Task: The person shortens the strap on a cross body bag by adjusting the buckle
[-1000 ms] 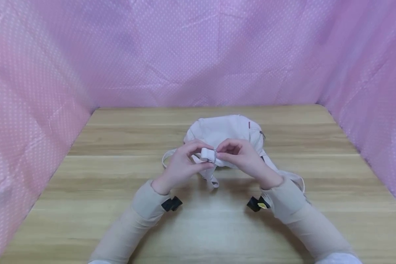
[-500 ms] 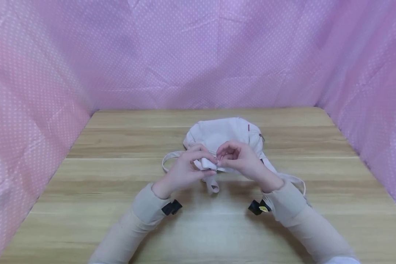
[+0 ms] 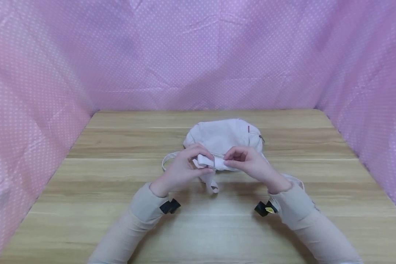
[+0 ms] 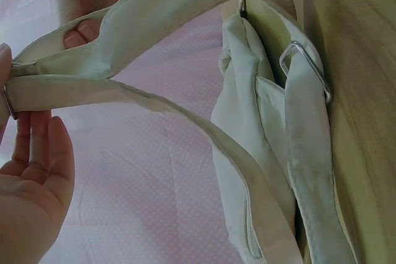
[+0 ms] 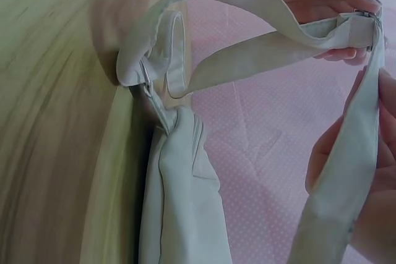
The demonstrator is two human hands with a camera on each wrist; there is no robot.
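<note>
Fingers (image 3: 199,148) of the left hand (image 3: 181,167), curved, thumb set below and parted by little more than the metal frame they grip along its upper and lower ends; those of the right hand (image 3: 250,163), drawn together in a close pinch on flat webbing. Cloth (image 3: 198,51), pink with pale dots, creased, hung behind the counter and at both sides, presumably as a plain backdrop. Counter (image 3: 118,139), wood-grained, carrying the bag and leaving room in front for both forearms. Backpack (image 3: 219,135), small, cream, lying beyond the hands near the middle of the counter, its strap side apparently turned toward the person so that the webbing is within reach. Sleeves (image 3: 148,205), beige, to the wrists, each bearing a black fitting (image 3: 169,206) on its inner side. Strap (image 3: 219,164), cream, flat, raised off the counter between the hands and arching back to the backpack; lifted, it would seem, to give both hands access to the threading. Slider (image 3: 214,162), metal, upright, strap doubled to its left and a single length to its right; likely steadied by the left so the right can keep the webbing straight. Second metal slider (image 4: 312,64), low on another stretch of webbing, untouched. Tab (image 3: 249,129), red, at the backpack's upper right.
</note>
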